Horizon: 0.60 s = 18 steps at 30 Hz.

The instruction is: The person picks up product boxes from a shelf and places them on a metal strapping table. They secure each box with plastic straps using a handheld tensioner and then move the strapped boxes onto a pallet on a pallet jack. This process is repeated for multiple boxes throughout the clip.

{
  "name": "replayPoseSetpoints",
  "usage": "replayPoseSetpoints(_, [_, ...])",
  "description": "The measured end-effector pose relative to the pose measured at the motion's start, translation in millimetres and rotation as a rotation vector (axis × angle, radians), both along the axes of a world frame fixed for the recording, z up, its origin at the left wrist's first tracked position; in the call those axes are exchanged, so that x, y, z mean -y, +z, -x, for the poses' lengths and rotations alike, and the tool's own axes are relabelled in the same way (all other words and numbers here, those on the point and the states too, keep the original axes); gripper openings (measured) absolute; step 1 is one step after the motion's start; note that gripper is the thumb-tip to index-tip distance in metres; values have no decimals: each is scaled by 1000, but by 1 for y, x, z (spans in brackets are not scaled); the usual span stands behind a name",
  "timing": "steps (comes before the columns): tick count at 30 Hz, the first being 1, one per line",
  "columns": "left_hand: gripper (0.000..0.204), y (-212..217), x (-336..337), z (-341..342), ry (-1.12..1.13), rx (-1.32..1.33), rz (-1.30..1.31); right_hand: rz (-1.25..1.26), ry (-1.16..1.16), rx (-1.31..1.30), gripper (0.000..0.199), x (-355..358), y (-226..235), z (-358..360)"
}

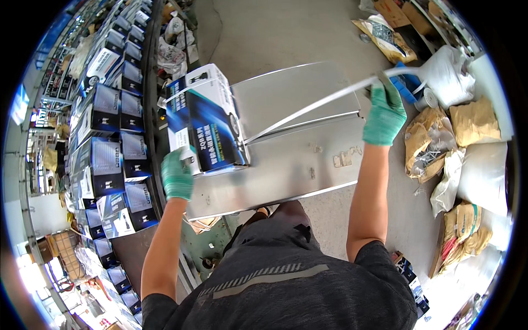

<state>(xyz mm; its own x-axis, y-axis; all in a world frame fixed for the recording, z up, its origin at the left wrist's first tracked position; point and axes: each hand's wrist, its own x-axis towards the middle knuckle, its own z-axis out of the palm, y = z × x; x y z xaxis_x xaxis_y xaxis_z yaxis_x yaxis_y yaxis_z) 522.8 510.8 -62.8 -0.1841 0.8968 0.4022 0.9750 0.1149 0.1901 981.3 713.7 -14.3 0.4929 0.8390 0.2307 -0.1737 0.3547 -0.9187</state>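
Observation:
A blue, black and white cardboard box (212,124) rests on the left part of a metal strapping-machine table (275,176). My left hand (177,175), in a green glove, is closed at the box's near left corner; its fingertips are partly hidden. Raised over the table's right end, my right hand (384,113), gloved alike, is closed around a white plastic strap (324,100). From that hand the strap slopes down taut to the box's right side, by the slot in the tabletop. Its other part runs on rightward past my hand.
Rows of similar boxes (107,110) line a conveyor along the left. Right of the table stand a blue bin (406,85), a white sack (448,74) and torn brown paper bags (429,143) on the floor. Plastic bags (173,52) lie beyond the box.

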Motion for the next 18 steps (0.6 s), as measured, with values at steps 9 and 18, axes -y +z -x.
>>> replayPoseSetpoints(9, [34, 60, -64, -85, -585, -618, 363, -648, 756, 693, 32, 109, 132, 269])
replayPoseSetpoints(18, [31, 125, 38, 103, -139, -721, 498, 24, 682, 921, 46, 34, -33, 248])
